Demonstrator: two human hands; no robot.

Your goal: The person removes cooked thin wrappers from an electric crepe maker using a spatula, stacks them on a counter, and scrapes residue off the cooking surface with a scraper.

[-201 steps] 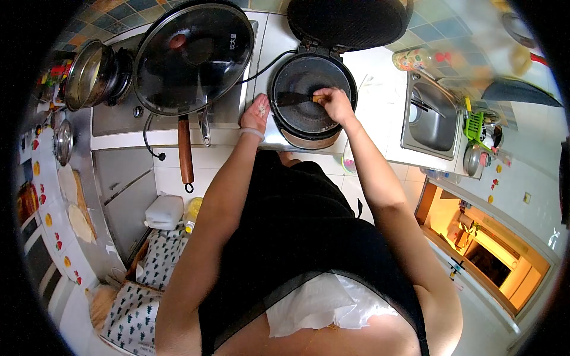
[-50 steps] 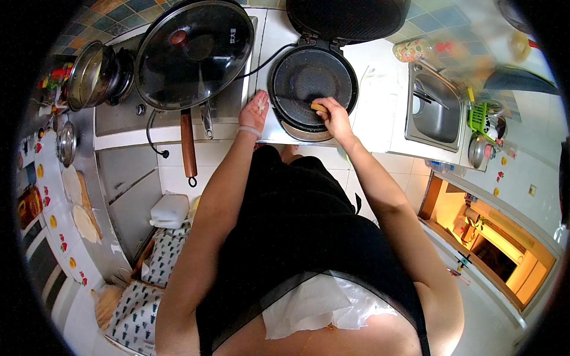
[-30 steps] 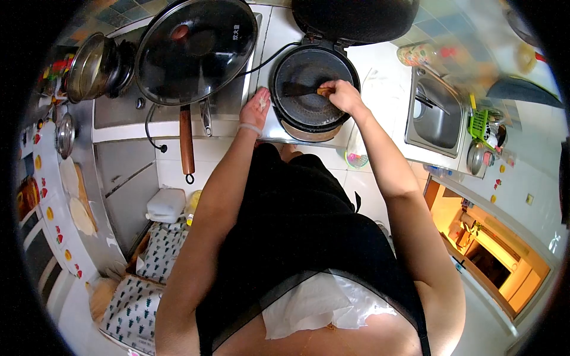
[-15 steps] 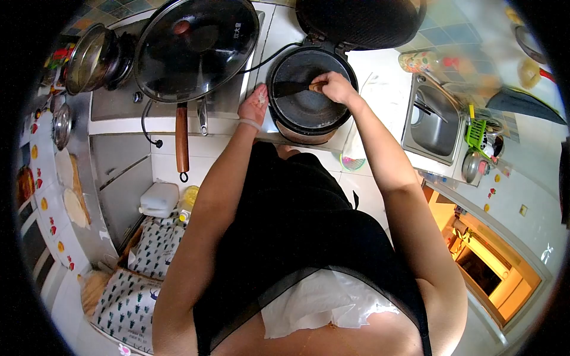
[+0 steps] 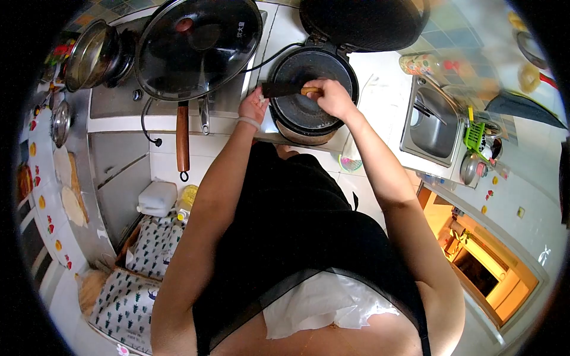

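Note:
My right hand (image 5: 333, 99) is closed around the wooden handle of a spatula (image 5: 282, 89) with a flat dark head. I hold it over the round black electric griddle (image 5: 309, 121), whose dark lid (image 5: 362, 24) stands open behind it. The spatula's head reaches past the griddle's left rim to my left hand (image 5: 253, 107). That hand is cupped beside the rim, palm turned inward, with a small whitish thing in it that is too small to name.
Left of the griddle, a large pan with a glass lid (image 5: 199, 53) sits on the stove, its wooden handle (image 5: 183, 139) jutting over the counter edge. A power cord (image 5: 273, 56) runs between them. On the right are a sink (image 5: 433, 127) and a green rack (image 5: 474, 136).
My right hand has drawn the spatula up and leftward, from inside the griddle to beside my left hand. My left hand stays at the rim.

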